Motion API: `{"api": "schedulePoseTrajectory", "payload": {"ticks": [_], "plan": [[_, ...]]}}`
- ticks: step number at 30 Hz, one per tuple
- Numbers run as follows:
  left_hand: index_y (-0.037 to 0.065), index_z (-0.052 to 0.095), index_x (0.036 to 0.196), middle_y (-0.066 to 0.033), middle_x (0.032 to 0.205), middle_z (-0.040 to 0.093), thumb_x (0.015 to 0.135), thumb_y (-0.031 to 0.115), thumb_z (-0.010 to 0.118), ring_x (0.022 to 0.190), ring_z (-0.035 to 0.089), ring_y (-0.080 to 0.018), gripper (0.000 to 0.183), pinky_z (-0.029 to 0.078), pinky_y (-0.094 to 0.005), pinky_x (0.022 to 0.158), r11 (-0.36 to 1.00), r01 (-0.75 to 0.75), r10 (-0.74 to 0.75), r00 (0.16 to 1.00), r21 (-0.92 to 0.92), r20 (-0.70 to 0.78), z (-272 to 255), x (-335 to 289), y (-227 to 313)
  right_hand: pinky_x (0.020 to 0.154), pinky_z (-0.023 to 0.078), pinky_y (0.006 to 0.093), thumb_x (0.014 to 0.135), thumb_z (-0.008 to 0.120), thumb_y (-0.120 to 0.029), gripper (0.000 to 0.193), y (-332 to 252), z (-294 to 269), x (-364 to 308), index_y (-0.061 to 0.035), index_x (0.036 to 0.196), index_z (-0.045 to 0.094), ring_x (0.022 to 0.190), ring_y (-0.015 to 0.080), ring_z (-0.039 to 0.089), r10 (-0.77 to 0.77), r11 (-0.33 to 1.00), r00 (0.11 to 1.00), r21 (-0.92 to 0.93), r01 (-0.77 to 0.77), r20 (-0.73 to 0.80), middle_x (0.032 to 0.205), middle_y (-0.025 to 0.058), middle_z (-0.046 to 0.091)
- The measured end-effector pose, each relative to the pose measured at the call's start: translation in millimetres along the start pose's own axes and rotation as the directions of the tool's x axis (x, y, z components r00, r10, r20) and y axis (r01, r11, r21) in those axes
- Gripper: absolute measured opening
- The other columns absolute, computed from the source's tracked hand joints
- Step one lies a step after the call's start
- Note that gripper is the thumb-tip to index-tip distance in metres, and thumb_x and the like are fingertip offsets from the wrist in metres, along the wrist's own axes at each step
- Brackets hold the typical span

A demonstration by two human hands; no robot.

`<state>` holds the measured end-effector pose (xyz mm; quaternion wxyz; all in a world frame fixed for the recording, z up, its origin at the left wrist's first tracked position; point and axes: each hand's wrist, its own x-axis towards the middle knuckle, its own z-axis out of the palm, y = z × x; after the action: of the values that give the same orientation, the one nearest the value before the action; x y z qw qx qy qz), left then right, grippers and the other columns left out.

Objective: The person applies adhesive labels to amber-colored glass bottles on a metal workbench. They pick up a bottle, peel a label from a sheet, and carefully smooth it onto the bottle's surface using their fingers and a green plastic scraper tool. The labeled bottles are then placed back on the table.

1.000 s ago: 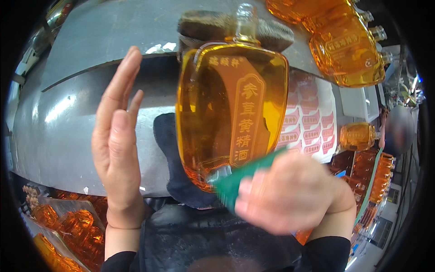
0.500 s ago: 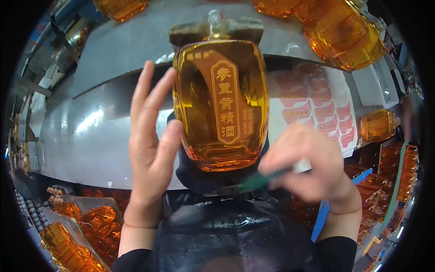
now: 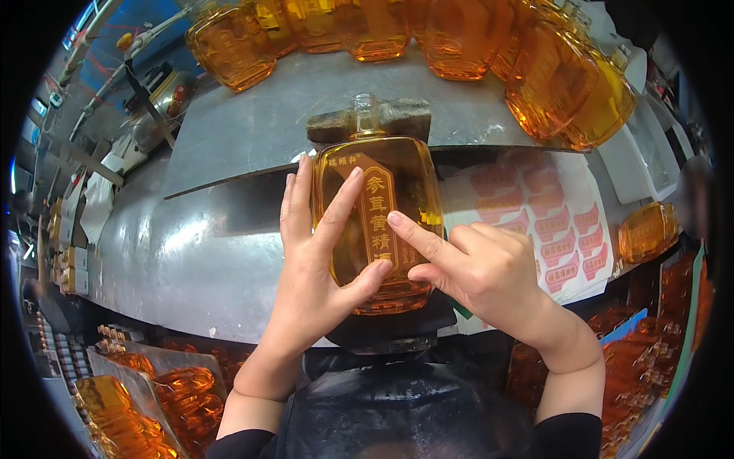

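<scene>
A flat-sided glass bottle (image 3: 425,180) of amber liquid lies on its back before me, with an orange and gold label on its upper face. Its neck rests in a notched, worn block (image 3: 405,124), and a dark support shows under its base. My left hand (image 3: 313,256) is open over the bottle's left side, with fingertips and thumb on the glass and label. On the label's right edge, the index fingertip of my right hand (image 3: 489,268) presses down, thumb apart. Its other fingers are curled round a green scraper-like tool (image 3: 463,311), mostly hidden beneath the hand.
A sheet of red and pink labels (image 3: 562,229) lies right of the bottle. Several filled amber bottles (image 3: 459,46) line the far side of the metal bench (image 3: 191,252). Another bottle (image 3: 648,232) lies at the right, beside a white foam tray (image 3: 634,153). Crated bottles (image 3: 122,413) stand lower left.
My left hand has moved from the bottle's side onto its face. The right hand has come up from below the bottle, its index finger now stretched onto the label. The view has shifted, showing more far bottles.
</scene>
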<state>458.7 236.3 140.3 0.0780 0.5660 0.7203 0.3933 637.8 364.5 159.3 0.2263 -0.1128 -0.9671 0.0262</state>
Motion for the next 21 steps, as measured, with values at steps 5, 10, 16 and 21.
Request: {"api": "schedulePoseTrajectory", "payload": {"ticks": [5, 10, 16, 21], "plan": [[0.013, 0.037, 0.148, -0.025, 0.156, 0.014, 0.075, 0.026, 0.075, 0.144, 0.014, -0.0431, 0.083, 0.018, -0.0485, 0.116, 0.993, -0.01, 0.011, 1.0, -0.117, 0.006, 0, -1, -1, 0.049, 0.041, 0.0287, 0.084, 0.066, -0.039, 0.049, 9, -3, 5, -0.0118, 0.126, 0.062, 0.051, 0.0116, 0.045, 0.057, 0.96, 0.998, 0.275, -0.049, -0.021, 0.064, 0.0009, 0.045], [0.004, 0.032, 0.149, -0.0195, 0.155, 0.026, 0.091, 0.028, 0.056, 0.145, 0.023, -0.0306, 0.067, 0.018, -0.0425, 0.116, 0.939, 0.029, -0.079, 0.988, -0.341, -0.136, -17, 6, -21, 0.055, 0.043, 0.0201, 0.097, 0.052, -0.047, 0.052, 70, -24, 29, -0.0002, 0.116, 0.061, 0.062, 0.0046, 0.051, 0.488, 0.354, 0.87, 0.895, -0.27, 0.069, 0.085, 0.0034, 0.063], [0.002, 0.048, 0.139, -0.0142, 0.143, 0.048, 0.1, 0.026, 0.044, 0.137, 0.039, -0.026, 0.046, 0.027, -0.0403, 0.112, 0.915, -0.025, -0.09, 0.96, -0.402, -0.266, -36, 25, -39, 0.062, 0.048, 0.0291, 0.073, 0.07, -0.01, 0.043, 16, -15, 73, -0.0023, 0.115, 0.066, 0.068, 0.0168, 0.059, -0.154, 0.877, 0.978, 0.437, 0.201, -0.142, 0.085, 0.0084, 0.066], [0.0, 0.058, 0.129, -0.0143, 0.131, 0.058, 0.101, 0.022, 0.042, 0.125, 0.049, -0.0261, 0.039, 0.033, -0.0372, 0.107, 0.951, -0.143, 0.064, 0.959, -0.274, -0.276, -42, 57, -45, 0.063, 0.05, 0.032, 0.066, 0.075, 0.002, 0.041, 36, 3, 125, -0.0043, 0.106, 0.07, 0.073, 0.0199, 0.063, -0.294, 0.91, 0.878, 0.172, 0.378, -0.379, 0.085, 0.0091, 0.067]]}}
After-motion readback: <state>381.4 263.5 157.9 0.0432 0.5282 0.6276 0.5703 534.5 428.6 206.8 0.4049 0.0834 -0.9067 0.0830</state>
